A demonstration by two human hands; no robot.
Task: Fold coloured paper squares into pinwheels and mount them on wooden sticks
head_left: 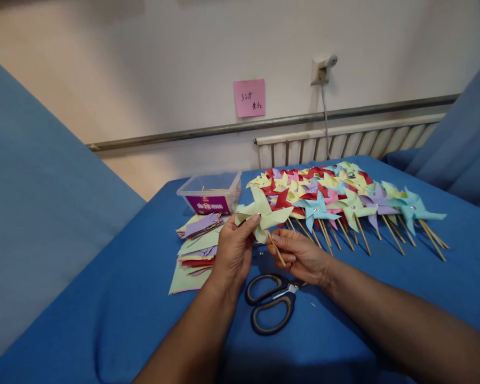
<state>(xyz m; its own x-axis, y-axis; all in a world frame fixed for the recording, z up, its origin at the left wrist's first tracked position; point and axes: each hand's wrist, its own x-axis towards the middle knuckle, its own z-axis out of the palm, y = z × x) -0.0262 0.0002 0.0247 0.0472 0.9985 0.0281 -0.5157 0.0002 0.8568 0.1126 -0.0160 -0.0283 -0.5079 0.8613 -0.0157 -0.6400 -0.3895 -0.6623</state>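
A pale green paper pinwheel (pixel 270 218) is held up above the table, its folded blades facing me. My left hand (pixel 236 245) is closed on it, thumb pressed at the pinwheel's centre. Below the blades, my right hand (pixel 298 253) pinches a thin wooden stick (pixel 278 252), which slants down to the right. The stick's upper end is at the pinwheel's lower edge; whether the two are joined I cannot tell. Dark-handled scissors (pixel 270 304) lie on the table under my hands, their blades partly hidden by my right hand.
Rows of finished-looking pinwheels on sticks (pixel 314 208) cover the back right of the blue-covered table (pixel 132 298). At the left stand a clear plastic box (pixel 210 194) and stacks of coloured paper (pixel 196 248). A wall, a radiator (pixel 352 138) and a pipe are behind.
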